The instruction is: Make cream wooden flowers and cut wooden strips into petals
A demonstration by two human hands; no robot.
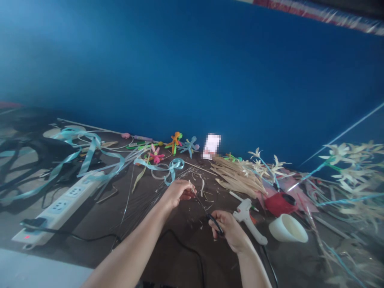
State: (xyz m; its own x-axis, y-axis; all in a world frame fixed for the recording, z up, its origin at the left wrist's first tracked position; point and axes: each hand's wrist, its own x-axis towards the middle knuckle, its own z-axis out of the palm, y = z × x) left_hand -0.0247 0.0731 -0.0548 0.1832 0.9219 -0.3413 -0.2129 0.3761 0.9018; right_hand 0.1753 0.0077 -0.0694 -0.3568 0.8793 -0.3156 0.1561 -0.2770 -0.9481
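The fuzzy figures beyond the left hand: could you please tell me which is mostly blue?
The blue figure, immediately right of the orange-and-green figure. Its colour sets it apart from that neighbour and from the pink figure, farther left.

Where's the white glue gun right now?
In the head view, the white glue gun lies right of centre, between the person's right hand and the off-white cup.
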